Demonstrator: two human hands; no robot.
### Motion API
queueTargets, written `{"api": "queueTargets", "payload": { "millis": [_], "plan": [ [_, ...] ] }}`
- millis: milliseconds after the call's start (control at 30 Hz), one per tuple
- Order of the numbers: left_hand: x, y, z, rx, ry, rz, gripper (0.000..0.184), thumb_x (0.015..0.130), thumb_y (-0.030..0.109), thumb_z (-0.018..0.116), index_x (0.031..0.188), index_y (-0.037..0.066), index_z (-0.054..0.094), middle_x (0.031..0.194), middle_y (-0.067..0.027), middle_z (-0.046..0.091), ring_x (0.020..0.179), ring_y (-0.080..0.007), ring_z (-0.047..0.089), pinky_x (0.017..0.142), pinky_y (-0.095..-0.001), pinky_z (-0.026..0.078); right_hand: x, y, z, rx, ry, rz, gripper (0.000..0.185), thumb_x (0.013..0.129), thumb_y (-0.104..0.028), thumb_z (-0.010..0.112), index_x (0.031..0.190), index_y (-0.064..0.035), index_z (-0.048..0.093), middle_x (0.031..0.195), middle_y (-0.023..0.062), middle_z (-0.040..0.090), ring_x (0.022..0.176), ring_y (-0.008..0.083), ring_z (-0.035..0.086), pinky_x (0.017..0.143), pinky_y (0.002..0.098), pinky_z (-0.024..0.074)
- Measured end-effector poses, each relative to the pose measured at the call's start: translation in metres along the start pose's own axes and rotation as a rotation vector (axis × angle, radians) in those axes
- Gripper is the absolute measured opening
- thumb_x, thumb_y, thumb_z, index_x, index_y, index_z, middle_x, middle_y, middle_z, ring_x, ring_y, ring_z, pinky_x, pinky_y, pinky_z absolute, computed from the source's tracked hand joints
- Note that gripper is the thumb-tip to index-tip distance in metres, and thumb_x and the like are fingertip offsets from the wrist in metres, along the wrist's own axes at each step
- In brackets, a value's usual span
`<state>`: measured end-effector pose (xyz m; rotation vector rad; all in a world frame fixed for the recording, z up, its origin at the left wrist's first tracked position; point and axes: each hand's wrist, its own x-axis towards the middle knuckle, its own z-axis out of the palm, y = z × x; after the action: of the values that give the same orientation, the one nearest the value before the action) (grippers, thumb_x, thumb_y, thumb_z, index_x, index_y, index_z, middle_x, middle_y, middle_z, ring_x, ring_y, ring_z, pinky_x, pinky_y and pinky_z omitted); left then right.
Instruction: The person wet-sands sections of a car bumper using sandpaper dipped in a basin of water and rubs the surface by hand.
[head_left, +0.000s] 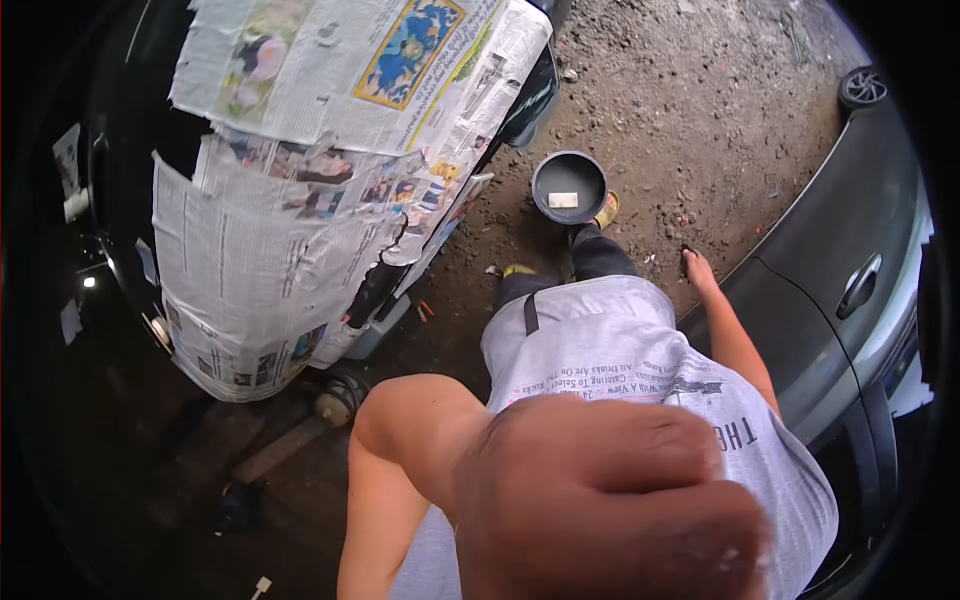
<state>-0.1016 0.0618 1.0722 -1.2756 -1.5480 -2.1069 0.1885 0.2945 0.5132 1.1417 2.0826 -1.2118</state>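
Looming blurred at 5 o'clock, the left hand (610, 490) has its fingers folded inward; whether it grasps anything, I cannot tell. At 3 o'clock the right hand (698, 270) hangs near the dark car (800, 300); its grip is too unclear to tell. Newspaper sheets (285, 215) spread at 10 o'clock. Toward 1 o'clock stands the bucket (568, 171), a pale block (563, 200) inside, beside a shoe (608, 209).

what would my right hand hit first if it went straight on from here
Most likely the bare dirt ground: the right hand points down toward it, and its line seems to pass beside the dark bucket. How far off the ground is remains unclear from this single view.
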Motion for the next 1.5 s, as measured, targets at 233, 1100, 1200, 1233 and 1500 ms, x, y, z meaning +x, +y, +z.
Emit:
{"api": "queueTargets", "payload": {
  "millis": [233,1100,1200,1233,1500],
  "plan": [
    [-0.04,0.096,-0.059,0.211,-0.053,0.048,0.03,0.067,0.01,0.069,0.062,0.014,0.04,0.053,0.0029,0.042,0.043,-0.0107,0.038,0.04,-0.0295,0.016,-0.037,0.018,0.065,0.057,0.08,-0.139,0.044,0.093,-0.041,0.047,0.097,0.0015,0.06,0.081,0.0135,0.062,0.068,0.024,0.059,0.059,0.0389,0.0446],
    [-0.635,0.136,-0.28,0.54,-0.089,-1.55,0.039,0.091,0.041,0.065,0.099,0.003,0.07,0.097,-0.0197,0.07,0.095,-0.0341,0.068,0.081,-0.0442,0.052,-0.144,-0.088,0.157,-0.603,-0.122,-0.396,0.04,0.086,-0.019,0.058,0.12,0.0013,0.056,0.085,0.0214,0.066,0.081,0.0321,0.066,0.073,0.0423,0.0513],
    [-0.679,0.118,-0.252,0.613,-0.102,-1.524,0.042,0.093,0.043,0.061,0.091,0.001,0.068,0.094,-0.0202,0.071,0.092,-0.0365,0.068,0.078,-0.0458,0.052,-0.102,-0.082,0.162,-0.571,-0.224,-0.357,0.044,0.087,-0.02,0.057,0.127,-0.001,0.054,0.091,0.0245,0.069,0.084,0.0359,0.069,0.072,0.0437,0.0537],
    [-0.682,0.122,-0.249,0.591,-0.089,-1.571,0.044,0.094,0.044,0.06,0.091,0.001,0.068,0.094,-0.02,0.071,0.09,-0.0365,0.068,0.076,-0.0459,0.051,-0.103,-0.093,0.16,-0.564,-0.289,-0.29,0.047,0.087,-0.02,0.057,0.13,-0.0017,0.053,0.093,0.0255,0.069,0.084,0.0368,0.07,0.072,0.0439,0.0543],
    [-0.669,0.153,-0.208,0.332,0.084,-1.543,0.059,0.1,0.054,0.048,0.087,0.0,0.066,0.074,-0.0075,0.064,0.074,-0.0153,0.058,0.07,-0.0359,0.048,-0.048,-0.12,0.202,-0.561,-0.323,-0.377,0.044,0.091,-0.024,0.059,0.13,-0.0039,0.053,0.1,0.0262,0.069,0.095,0.0406,0.068,0.079,0.0464,0.0528]
  ]
}}
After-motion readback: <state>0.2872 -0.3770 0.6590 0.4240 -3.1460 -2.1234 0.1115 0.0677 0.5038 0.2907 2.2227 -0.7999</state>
